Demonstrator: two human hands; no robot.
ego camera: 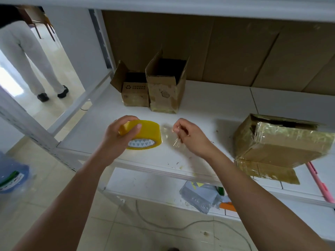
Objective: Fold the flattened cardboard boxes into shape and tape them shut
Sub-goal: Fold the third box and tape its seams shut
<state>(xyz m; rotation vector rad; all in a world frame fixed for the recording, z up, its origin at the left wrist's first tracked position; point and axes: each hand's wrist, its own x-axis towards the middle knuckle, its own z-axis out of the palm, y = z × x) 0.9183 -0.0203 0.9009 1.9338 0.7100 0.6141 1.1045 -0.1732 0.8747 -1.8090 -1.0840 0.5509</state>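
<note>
Both forearms reach up from the bottom of the head view toward the white shelf. Over the shelf's front edge, the left hand grips the roll of yellow tape, fingers curled over its rim and thumb against its side; the white core label faces the camera. Just to the right of the roll, the right hand pinches the clear strip of tape between curled fingertips, and the strip stretches from the roll to that hand.

Behind the roll, toward the back of the shelf, stand two upright cardboard boxes side by side and touching. The small box, the left of the two, bears a recycling mark on its front; its top flaps are open and its inside is too dark to read. The taller box also has its flaps up, with tape across its lower front, and its interior likewise shows only dark.

Well to the right of the roll lies the taped box, tilted, wrapped in glossy tape, one flap hanging over the shelf's front edge, a dark gap along its top.

Below the shelf, a lower tier holds grey plastic mailers. Far left of the roll, a person in white trousers stands on the tiled floor.
</note>
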